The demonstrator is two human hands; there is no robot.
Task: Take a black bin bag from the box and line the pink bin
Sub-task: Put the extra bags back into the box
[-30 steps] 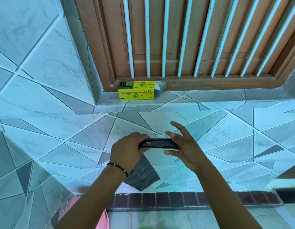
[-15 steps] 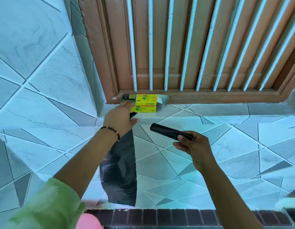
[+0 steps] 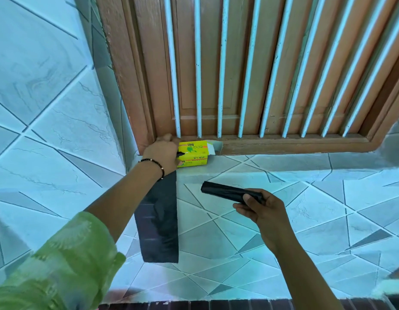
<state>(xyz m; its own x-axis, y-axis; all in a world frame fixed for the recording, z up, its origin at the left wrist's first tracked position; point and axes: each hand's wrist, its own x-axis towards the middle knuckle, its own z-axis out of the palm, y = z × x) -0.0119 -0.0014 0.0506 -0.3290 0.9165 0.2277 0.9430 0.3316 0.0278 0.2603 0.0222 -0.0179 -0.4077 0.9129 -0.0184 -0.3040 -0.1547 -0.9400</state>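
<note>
On the window ledge, left hand (image 3: 161, 153) grips the yellow box (image 3: 194, 154), a flat matte black bin bag (image 3: 159, 222) dangling; right hand (image 3: 262, 209) grips the black roll (image 3: 225, 193).

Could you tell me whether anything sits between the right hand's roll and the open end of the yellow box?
Nothing visible does: only bare tiled wall lies between the roll in the right hand and the yellow box.
</note>
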